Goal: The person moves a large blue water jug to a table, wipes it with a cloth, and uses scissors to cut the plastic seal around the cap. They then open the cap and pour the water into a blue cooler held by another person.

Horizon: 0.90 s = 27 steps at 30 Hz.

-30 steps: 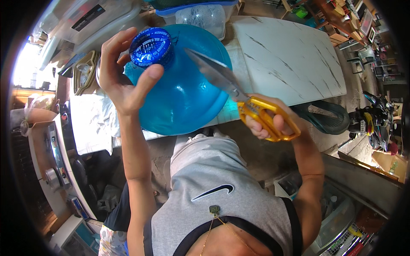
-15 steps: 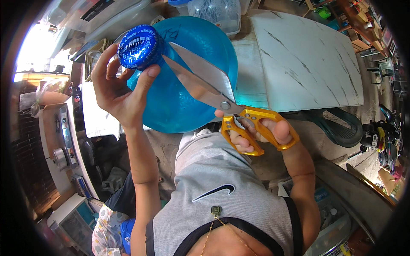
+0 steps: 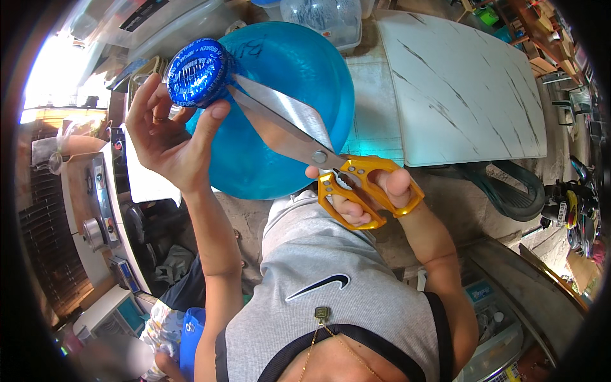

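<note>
My left hand grips a round container with a shiny blue seal over its top, thumb on one side and fingers on the other. Its body below the seal is mostly hidden. Large scissors with gold-yellow handles are in my right hand, thumb and fingers through the loops. Their blades are slightly parted, and the tips are at the right edge of the blue seal; whether they cut into it I cannot tell. Beneath both hands is a translucent blue basin.
A white marble-patterned tabletop extends to the right of the basin. Clear plastic bins stand behind. On the left is a shelf unit; at the lower left a person in patterned clothing is near a blue object.
The scissors have moved left and slightly up, bringing their tips to the seal's edge. My left hand and the container have shifted a little left, and the blades have closed slightly.
</note>
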Each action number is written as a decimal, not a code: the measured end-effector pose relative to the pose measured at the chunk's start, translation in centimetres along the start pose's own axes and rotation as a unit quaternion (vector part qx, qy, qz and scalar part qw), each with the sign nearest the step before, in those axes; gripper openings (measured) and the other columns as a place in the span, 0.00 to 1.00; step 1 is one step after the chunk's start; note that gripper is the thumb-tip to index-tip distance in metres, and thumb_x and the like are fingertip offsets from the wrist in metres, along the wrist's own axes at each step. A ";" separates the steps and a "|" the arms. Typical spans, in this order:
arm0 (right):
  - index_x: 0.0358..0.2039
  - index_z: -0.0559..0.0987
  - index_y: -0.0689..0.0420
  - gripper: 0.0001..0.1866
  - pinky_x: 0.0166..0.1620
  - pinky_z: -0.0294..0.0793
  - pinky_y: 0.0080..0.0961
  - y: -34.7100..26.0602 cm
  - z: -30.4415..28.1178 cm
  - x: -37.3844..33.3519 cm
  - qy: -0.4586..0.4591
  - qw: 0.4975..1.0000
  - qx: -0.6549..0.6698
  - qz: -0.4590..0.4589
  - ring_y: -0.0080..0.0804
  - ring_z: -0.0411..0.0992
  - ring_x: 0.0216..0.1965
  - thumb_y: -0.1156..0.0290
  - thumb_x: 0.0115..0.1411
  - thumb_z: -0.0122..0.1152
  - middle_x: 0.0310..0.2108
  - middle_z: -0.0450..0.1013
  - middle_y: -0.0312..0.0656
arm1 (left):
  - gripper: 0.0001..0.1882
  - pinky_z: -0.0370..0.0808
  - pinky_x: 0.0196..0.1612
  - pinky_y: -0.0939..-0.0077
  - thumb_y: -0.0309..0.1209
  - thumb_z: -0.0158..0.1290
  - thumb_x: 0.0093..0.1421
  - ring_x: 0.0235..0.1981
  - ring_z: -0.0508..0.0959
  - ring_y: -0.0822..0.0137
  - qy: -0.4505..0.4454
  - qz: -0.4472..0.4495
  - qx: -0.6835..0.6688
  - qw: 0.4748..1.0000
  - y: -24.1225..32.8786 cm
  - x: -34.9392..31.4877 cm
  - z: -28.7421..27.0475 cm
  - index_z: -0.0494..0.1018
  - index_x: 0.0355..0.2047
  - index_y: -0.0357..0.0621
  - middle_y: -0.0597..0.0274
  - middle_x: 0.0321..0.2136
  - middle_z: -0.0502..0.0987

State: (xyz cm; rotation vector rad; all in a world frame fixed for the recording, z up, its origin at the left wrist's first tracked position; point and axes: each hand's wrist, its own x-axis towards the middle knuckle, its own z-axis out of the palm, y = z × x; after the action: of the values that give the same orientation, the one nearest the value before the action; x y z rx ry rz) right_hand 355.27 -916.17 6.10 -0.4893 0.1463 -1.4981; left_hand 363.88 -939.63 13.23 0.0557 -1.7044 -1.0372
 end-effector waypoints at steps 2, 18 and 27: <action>0.61 0.55 0.65 0.54 0.21 0.64 0.13 0.0 -0.4 0.3 -0.013 1.000 0.008 -0.002 0.19 0.64 0.18 0.38 0.44 0.61 0.21 0.67 0.38 | 0.38 0.81 0.39 0.73 0.21 0.69 0.37 0.41 0.76 0.67 0.000 0.001 0.002 1.000 0.0 0.0 -0.1 0.64 0.51 0.37 0.56 0.39 0.73; 0.57 0.63 0.65 0.40 0.16 0.57 0.11 1.1 0.4 1.0 0.102 0.975 -0.183 -0.072 0.16 0.59 0.14 0.48 0.53 0.59 0.19 0.66 0.35 | 0.38 0.77 0.41 0.75 0.28 0.71 0.36 0.45 0.73 0.66 0.017 0.045 0.107 0.993 0.0 -0.2 -0.1 0.66 0.49 0.40 0.57 0.46 0.70; 0.58 0.62 0.61 0.38 0.21 0.62 0.10 2.4 0.1 0.1 0.103 0.985 -0.125 -0.065 0.16 0.62 0.18 0.53 0.53 0.62 0.26 0.64 0.34 | 0.33 0.77 0.40 0.75 0.29 0.71 0.37 0.45 0.73 0.64 0.026 0.133 0.157 0.978 0.9 -0.1 0.9 0.71 0.45 0.41 0.56 0.43 0.70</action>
State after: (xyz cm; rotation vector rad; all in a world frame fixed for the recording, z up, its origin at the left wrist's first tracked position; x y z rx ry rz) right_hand 357.48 -916.29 5.24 -0.5522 0.4772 -1.6662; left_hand 363.56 -938.46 13.74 0.0548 -1.7586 -0.5598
